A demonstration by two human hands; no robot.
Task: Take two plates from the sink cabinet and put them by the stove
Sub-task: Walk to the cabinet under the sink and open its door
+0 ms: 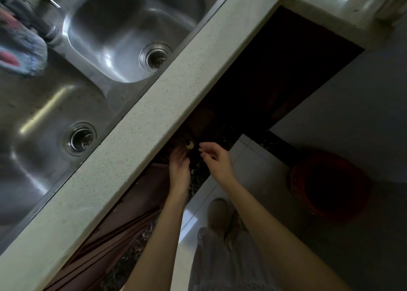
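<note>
**Both hands reaching under the sink surface, no plates showing**

The camera is looking down steeply over a steel double sink (105, 55); the whole view is sitting tilted. A pale speckled surface (136, 123) is running as a band from 7 o'clock up to 1 o'clock, with the two sink bowls lying on its 10 o'clock side. A blurred blue and pink cloth (22, 53) is hanging at the far 9 o'clock edge beside the tap.

Below the band's edge the sink cabinet (271, 70) is showing as a dark opening; its inside is too dark to read. A brown panelled door (114, 224) is lying toward 7 o'clock.

The left hand (179, 169) is reaching just under the edge of the surface, fingers curling loosely near a small pale round knob (189, 145); whether it is touching the knob cannot be told. The right hand (217, 161) is hovering just beside it at 3 o'clock, fingers spread and bent, holding nothing.

The plates are not visible anywhere in the view.

A red round bucket (328, 185) is standing on the grey floor (363, 106) at 3 o'clock from the hands. The person's shoe (220, 211) is showing at 6 o'clock.
</note>
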